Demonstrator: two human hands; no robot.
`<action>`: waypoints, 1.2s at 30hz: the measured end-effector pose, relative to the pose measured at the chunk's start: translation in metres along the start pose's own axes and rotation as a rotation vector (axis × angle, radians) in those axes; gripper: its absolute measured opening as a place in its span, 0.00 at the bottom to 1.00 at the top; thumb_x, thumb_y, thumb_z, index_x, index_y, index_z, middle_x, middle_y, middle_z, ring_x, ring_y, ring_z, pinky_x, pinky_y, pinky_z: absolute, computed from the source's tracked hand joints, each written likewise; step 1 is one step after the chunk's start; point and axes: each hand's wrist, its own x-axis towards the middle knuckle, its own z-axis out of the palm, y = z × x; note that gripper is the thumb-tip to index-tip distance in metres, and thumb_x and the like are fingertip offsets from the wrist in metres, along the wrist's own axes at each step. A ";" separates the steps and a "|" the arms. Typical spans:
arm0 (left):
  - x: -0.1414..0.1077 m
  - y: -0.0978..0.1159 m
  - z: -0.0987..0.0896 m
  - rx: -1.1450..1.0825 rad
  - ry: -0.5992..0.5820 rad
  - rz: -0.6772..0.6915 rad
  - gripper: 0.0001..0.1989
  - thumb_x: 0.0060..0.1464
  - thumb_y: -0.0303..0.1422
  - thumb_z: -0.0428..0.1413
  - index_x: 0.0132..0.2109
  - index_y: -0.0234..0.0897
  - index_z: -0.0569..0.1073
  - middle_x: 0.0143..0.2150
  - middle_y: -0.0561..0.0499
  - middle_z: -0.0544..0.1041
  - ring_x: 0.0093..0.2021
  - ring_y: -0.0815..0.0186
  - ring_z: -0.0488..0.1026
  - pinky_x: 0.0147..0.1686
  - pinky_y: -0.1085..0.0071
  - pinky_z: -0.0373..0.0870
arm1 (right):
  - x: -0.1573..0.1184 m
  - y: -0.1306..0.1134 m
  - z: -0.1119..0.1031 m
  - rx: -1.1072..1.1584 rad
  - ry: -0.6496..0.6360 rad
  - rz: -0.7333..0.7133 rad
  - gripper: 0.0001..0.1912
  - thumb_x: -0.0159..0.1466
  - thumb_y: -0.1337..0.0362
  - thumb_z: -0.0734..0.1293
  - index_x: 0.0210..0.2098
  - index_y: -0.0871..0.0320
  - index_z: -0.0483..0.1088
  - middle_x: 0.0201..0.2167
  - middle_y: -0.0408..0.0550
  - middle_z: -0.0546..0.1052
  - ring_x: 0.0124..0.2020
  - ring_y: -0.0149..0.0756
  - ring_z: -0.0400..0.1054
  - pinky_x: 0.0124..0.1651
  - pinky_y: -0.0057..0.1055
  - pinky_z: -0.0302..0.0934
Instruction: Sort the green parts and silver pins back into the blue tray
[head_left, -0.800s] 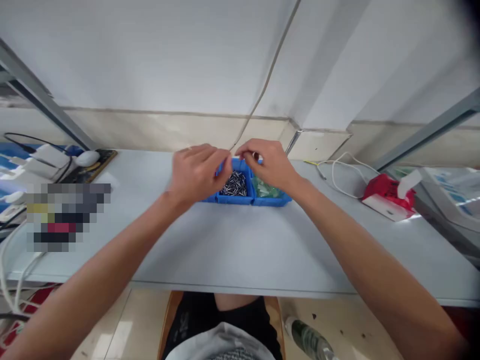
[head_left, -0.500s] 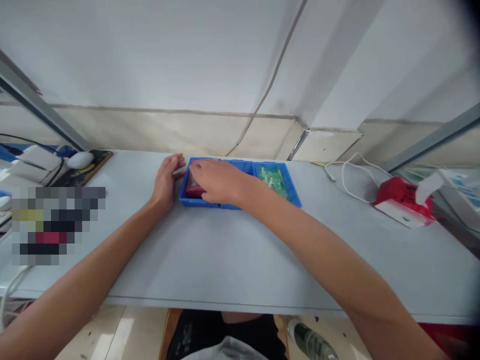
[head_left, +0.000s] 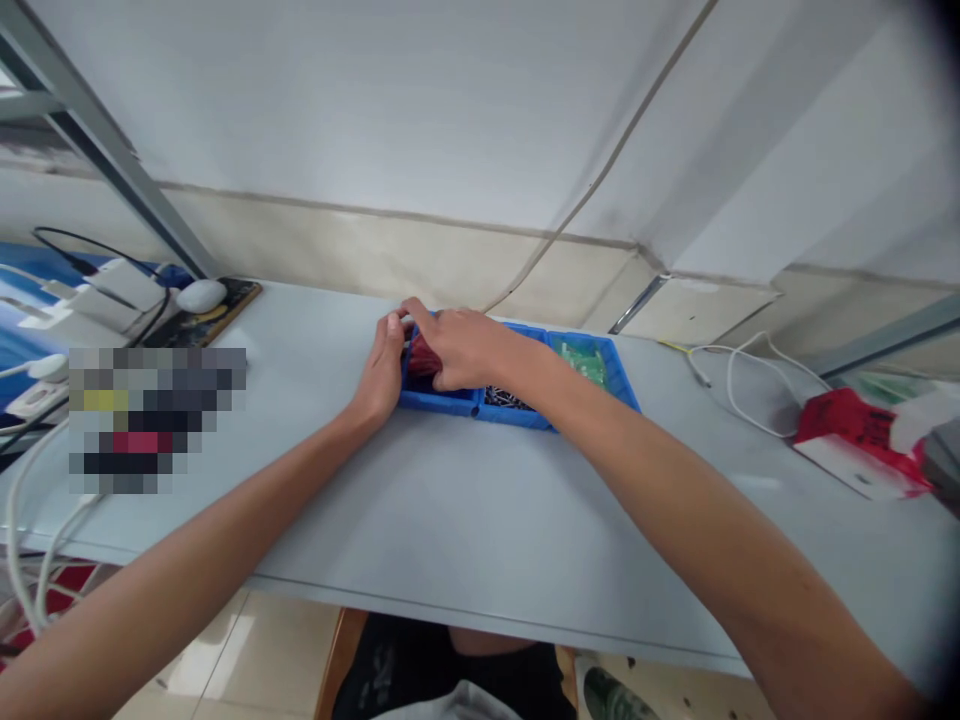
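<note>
A row of joined blue bins (head_left: 517, 415) lies near the wall. My left hand (head_left: 382, 370) rests against the outer left side of the row, fingers extended near the far corner. Over the left bin, my right hand (head_left: 461, 350) has its thumb and fingers around red plastic packets (head_left: 424, 358), which look bunched; the index finger reaches over the far rim. Small dark and shiny metal pieces (head_left: 506, 397) show in the middle bin, partly behind my right wrist. Clear green packets (head_left: 585, 362) lie in the right bin.
A red and white tissue pack (head_left: 862, 440) stands at the right, with a white cable (head_left: 739, 375) beside it. Chargers (head_left: 105, 300), cables and a white mouse (head_left: 201, 295) crowd the left end. The wall (head_left: 420, 245) rises behind the table (head_left: 450, 500).
The view has shifted, so the table things appear farther right. My left hand has come up against the bins. In the left bin, the red packets have gone from flat to bunched under my right hand.
</note>
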 end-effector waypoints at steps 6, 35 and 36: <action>-0.001 0.005 0.003 0.011 0.009 -0.024 0.36 0.67 0.63 0.40 0.66 0.42 0.65 0.64 0.41 0.74 0.62 0.55 0.73 0.67 0.53 0.66 | 0.009 0.038 -0.013 0.368 -0.003 -0.022 0.33 0.58 0.66 0.70 0.61 0.54 0.57 0.27 0.39 0.72 0.30 0.38 0.67 0.29 0.30 0.55; -0.182 0.103 0.044 -0.757 -0.314 -0.552 0.25 0.64 0.49 0.60 0.61 0.40 0.76 0.60 0.42 0.78 0.61 0.51 0.75 0.58 0.59 0.76 | -0.207 -0.090 0.057 0.545 0.633 -0.182 0.48 0.60 0.83 0.58 0.75 0.50 0.46 0.76 0.51 0.59 0.79 0.47 0.44 0.77 0.57 0.50; -0.186 0.098 0.044 -0.732 -0.273 -0.574 0.22 0.63 0.45 0.63 0.60 0.42 0.77 0.60 0.44 0.78 0.62 0.52 0.74 0.59 0.61 0.75 | -0.213 -0.094 0.060 0.502 0.564 -0.195 0.48 0.59 0.83 0.58 0.75 0.55 0.46 0.75 0.52 0.60 0.80 0.47 0.41 0.78 0.58 0.46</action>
